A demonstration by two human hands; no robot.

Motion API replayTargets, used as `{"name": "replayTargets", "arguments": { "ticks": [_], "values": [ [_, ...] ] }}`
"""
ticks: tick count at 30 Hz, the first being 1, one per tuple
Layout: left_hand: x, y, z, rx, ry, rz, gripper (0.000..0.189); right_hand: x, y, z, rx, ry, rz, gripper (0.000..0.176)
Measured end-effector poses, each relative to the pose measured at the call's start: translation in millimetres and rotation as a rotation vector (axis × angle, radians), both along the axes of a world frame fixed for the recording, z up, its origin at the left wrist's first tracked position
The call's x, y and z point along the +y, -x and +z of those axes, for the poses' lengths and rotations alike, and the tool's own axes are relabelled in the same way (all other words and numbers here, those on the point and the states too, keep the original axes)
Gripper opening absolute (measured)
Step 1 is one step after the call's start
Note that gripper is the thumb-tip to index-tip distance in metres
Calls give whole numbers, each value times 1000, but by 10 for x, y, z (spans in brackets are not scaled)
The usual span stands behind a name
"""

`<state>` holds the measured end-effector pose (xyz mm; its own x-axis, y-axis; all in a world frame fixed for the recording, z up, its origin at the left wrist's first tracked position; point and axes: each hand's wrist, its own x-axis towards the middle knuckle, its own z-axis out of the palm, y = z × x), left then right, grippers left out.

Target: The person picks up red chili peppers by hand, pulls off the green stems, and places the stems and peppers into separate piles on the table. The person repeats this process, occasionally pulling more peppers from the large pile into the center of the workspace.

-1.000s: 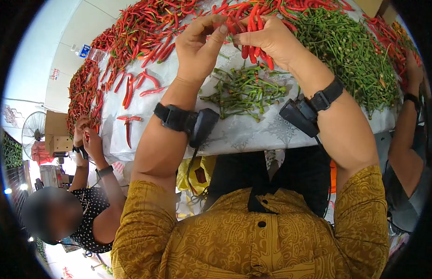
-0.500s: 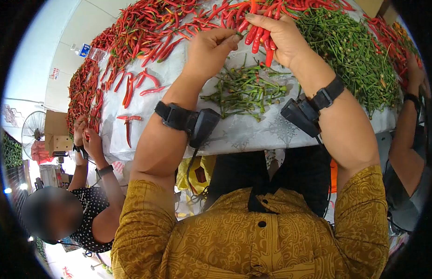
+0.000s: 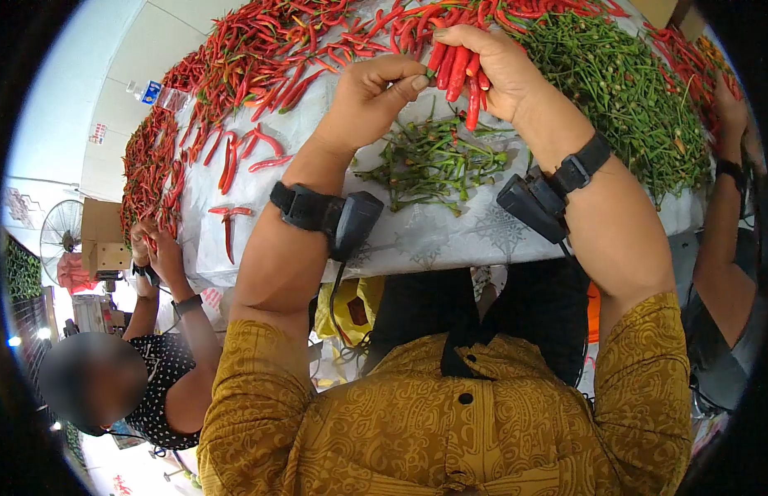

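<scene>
A bunch of red chilies (image 3: 456, 73) is gripped in my right hand (image 3: 504, 73), tips pointing down toward me. My left hand (image 3: 372, 97) pinches thumb and forefinger at the green stem (image 3: 430, 73) of a chili on the bunch's left side. Below both hands lies a small loose pile of green chili stems (image 3: 438, 161) on the patterned white tablecloth (image 3: 318, 136). Beyond my hands, more red chilies (image 3: 409, 29) are heaped, partly hidden by my fingers.
Big heaps of red chilies (image 3: 235, 66) cover the table's far left. A large mound of green stems (image 3: 624, 99) lies right. A plastic bottle (image 3: 161, 94) rests at the left edge. One person (image 3: 173, 364) works at left; another person's arm (image 3: 715, 223) reaches in at right.
My left hand has shifted slightly down, still at the bunch. The chilies in my right hand have tilted and moved a little lower.
</scene>
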<state>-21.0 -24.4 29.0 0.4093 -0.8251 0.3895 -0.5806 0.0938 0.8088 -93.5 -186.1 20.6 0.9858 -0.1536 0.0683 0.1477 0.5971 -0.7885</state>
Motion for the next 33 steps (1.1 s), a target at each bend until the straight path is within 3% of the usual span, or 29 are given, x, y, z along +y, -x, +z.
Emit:
{"name": "replayTargets", "arguments": {
  "ticks": [14,20,22,25,33],
  "values": [
    [28,33,77,-82,51,-102,9,5,46,41,35,-79,205,12],
    [40,11,68,-38,1,-128,11,19,65,48,13,-48,148,13],
    [33,-7,28,82,8,-54,14,22,56,43,7,-49,110,13],
    [-7,2,-4,108,-1,95,16,50,34,39,-29,-29,26,14],
    [-28,-66,-67,100,9,238,19,62,-14,-9,-120,62,-102,13]
  ]
}}
